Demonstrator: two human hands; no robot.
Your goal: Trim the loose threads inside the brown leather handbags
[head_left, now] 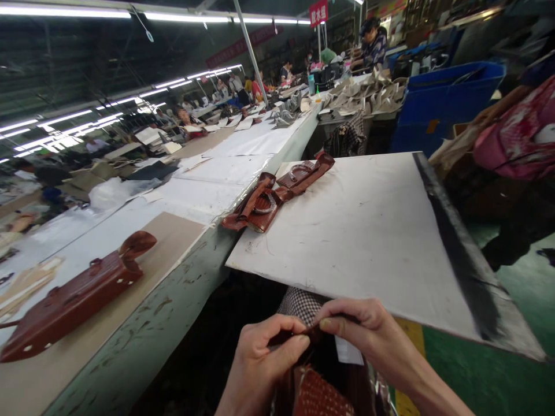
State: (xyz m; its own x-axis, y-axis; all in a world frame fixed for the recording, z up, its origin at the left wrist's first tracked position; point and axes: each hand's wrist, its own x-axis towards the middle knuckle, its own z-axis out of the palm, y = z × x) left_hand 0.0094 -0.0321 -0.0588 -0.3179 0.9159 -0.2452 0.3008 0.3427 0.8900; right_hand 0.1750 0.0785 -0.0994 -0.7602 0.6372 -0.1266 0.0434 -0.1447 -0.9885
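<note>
We are pinching a dark brown leather strip [314, 330] between our left hand [260, 361] and right hand [366, 335], fingers clamped on it, below the white desk [368, 231] edge, over a woven leather piece [318, 397]. Working it on probably calls for a steady grip.

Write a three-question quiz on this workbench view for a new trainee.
1. True or false: the left hand and the right hand both pinch the dark leather strip.
2. Where do the brown leather pieces lie on the white board? A) at its far left corner B) at its near right corner C) in its centre
3. Fill in: the big bin at the upper right is ___ in colour.

Key: 1 true; 2 A; 3 blue.
</note>
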